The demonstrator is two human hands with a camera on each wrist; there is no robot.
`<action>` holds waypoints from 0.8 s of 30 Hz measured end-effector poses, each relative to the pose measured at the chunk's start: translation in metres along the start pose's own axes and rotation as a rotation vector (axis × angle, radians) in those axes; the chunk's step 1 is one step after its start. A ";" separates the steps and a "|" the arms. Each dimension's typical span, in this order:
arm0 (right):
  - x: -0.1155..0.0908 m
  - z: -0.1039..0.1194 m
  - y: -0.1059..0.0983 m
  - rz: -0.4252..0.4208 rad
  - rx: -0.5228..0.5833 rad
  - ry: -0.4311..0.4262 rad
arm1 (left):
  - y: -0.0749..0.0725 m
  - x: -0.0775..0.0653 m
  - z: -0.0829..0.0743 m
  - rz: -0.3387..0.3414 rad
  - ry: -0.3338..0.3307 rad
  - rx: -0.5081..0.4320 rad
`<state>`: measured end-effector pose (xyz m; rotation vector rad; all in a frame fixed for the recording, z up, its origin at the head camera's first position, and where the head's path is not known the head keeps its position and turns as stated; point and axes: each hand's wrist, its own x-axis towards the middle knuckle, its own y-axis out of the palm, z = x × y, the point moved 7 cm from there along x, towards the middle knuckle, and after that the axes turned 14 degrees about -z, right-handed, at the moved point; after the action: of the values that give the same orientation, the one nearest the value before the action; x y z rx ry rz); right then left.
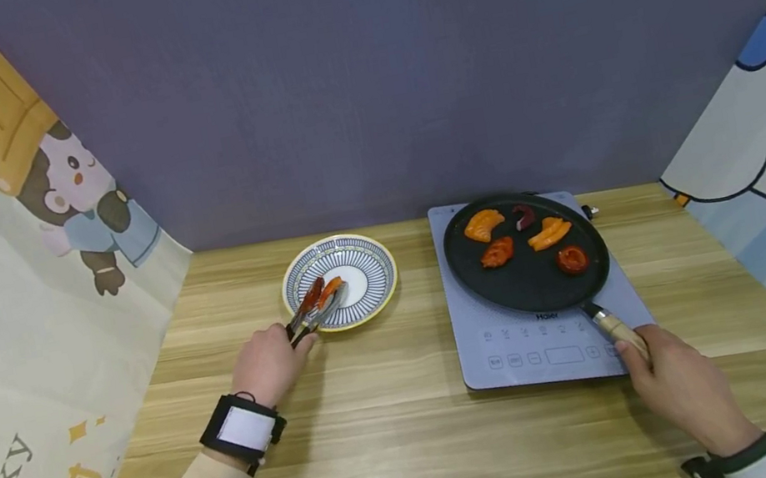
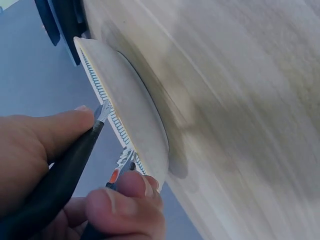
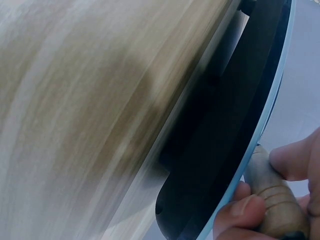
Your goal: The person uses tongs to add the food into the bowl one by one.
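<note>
My left hand [image 1: 269, 368] holds tongs with dark handles and metal ends [image 1: 335, 304] over the left part of a patterned plate [image 1: 375, 270]. An orange food piece [image 1: 328, 292] lies between the tong ends, and a dark red piece [image 1: 312, 293] shows beside it. In the left wrist view, thumb and fingers press the tong handles [image 2: 62, 175] from both sides. On the right, my right hand [image 1: 682, 388] grips the wooden handle [image 1: 619, 330] of a black frying pan [image 1: 512, 285]. Several orange and red pieces, such as a round red one [image 1: 572, 260], lie spread in the pan.
Under the pan sits a flat grey induction cooker [image 1: 482, 358] with touch controls along its front. Plate and cooker stand on a wood-grain table [image 1: 404, 455]. A dark blue-grey panel [image 1: 358, 91] rises behind, with printed cloths [image 1: 14, 351] at both sides.
</note>
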<state>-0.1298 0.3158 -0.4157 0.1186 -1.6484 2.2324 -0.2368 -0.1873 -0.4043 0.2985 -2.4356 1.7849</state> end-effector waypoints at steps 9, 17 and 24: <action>0.000 0.000 0.000 -0.008 0.008 -0.008 | 0.000 0.002 0.000 0.022 -0.002 -0.029; 0.000 0.000 0.000 -0.032 0.008 -0.022 | -0.001 0.001 -0.003 0.005 0.008 -0.026; 0.000 0.000 0.000 -0.026 0.011 -0.032 | 0.002 -0.003 -0.003 -0.024 0.011 -0.038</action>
<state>-0.1301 0.3159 -0.4156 0.1781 -1.6415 2.2315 -0.2346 -0.1836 -0.4054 0.3117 -2.4445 1.7243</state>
